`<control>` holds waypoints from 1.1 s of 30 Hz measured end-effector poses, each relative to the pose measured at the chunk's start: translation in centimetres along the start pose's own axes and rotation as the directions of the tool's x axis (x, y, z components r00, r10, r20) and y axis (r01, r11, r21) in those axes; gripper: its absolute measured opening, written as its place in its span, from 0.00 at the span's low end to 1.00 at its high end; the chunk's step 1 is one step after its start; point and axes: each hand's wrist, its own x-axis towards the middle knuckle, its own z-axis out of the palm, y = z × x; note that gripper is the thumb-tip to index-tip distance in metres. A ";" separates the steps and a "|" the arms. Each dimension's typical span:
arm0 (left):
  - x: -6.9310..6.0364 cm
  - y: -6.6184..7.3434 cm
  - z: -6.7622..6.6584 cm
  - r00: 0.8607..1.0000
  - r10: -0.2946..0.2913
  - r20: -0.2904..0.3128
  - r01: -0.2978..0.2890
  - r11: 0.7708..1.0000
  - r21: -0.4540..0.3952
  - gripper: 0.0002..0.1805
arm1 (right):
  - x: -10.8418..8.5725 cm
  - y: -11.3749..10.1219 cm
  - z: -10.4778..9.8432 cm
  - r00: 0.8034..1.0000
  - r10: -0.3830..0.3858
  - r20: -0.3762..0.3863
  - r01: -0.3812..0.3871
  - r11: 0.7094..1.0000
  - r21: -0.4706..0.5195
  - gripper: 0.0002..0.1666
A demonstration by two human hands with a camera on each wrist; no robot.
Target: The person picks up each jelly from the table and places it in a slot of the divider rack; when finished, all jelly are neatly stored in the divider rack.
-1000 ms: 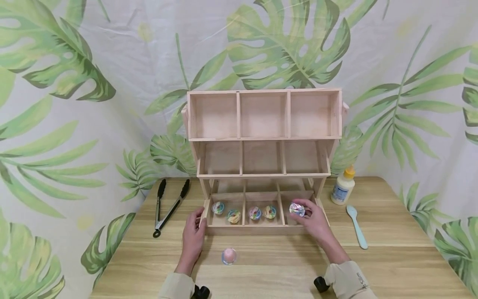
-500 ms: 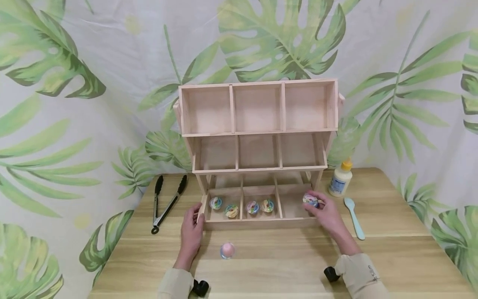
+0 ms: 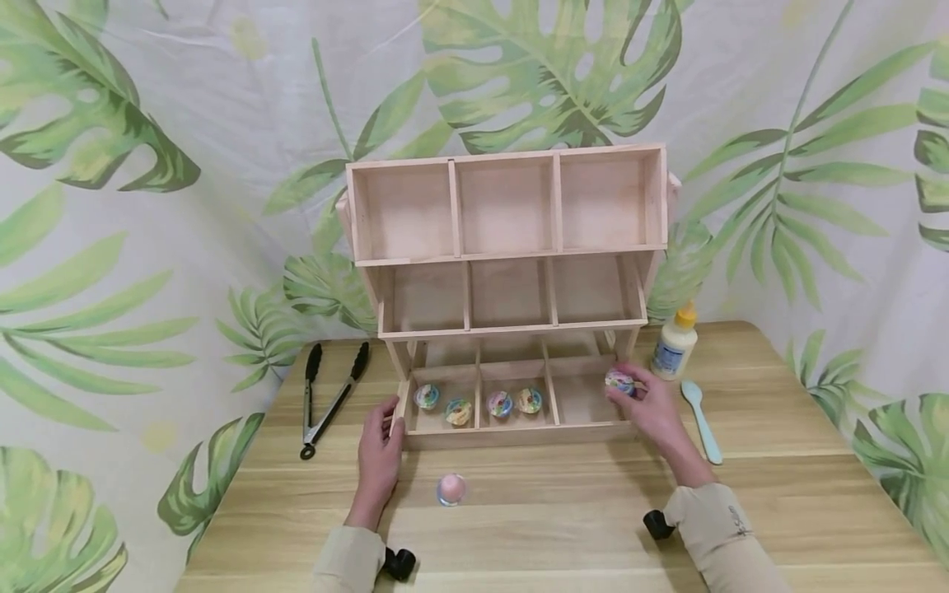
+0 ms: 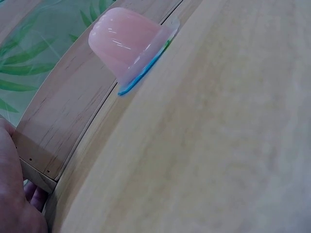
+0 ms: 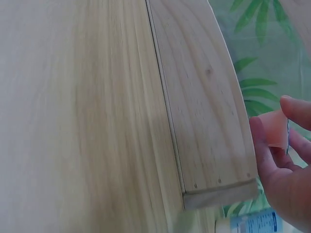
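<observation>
My right hand (image 3: 656,412) pinches a jelly cup (image 3: 619,382) with a printed foil lid at the right end of the bottom row of a wooden compartment rack (image 3: 511,439). Its pink jelly body (image 5: 274,128) shows between finger and thumb in the right wrist view. My left hand (image 3: 380,453) holds the rack's lower left side, some fingers hidden behind the panel. Two jelly cups lie in the bottom left compartment, one of them a yellow-lidded cup (image 3: 458,411). Two more, including a pink-lidded cup (image 3: 500,403), lie in the middle one. An upturned pink jelly cup (image 3: 451,489) stands on the table.
Black-tipped tongs (image 3: 326,403) lie spread at the left of the rack. To the right stand a glue bottle (image 3: 675,342) with a yellow cap and a pale blue spoon (image 3: 702,422). A leaf-print cloth (image 3: 222,165) hangs behind the table (image 3: 549,527).
My right hand has carried the jelly cup rightward, to the right edge of the bottom right compartment. My left hand keeps its place on the rack. The head view has shifted slightly.
</observation>
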 end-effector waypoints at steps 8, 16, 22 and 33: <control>-0.1 0.0 0.1 1.000 0.004 -0.016 -0.004 1.000 0.006 0.23 | 1.8 0.0 2.5 0.995 -0.088 0.045 0.092 0.992 -0.081 0.28; 0.0 0.1 0.2 1.000 -0.008 -0.003 0.008 1.000 0.000 0.23 | 3.5 0.6 4.3 0.990 -0.126 0.063 0.140 0.942 -0.305 0.27; 0.0 0.0 0.1 1.000 -0.003 -0.002 0.003 1.000 -0.002 0.23 | 3.9 0.7 4.9 0.982 -0.163 0.096 0.186 0.918 -0.350 0.21; 0.0 -0.1 0.0 1.000 0.003 -0.010 -0.003 1.000 0.008 0.22 | 4.2 1.1 5.3 0.978 -0.128 0.165 0.182 0.910 -0.373 0.20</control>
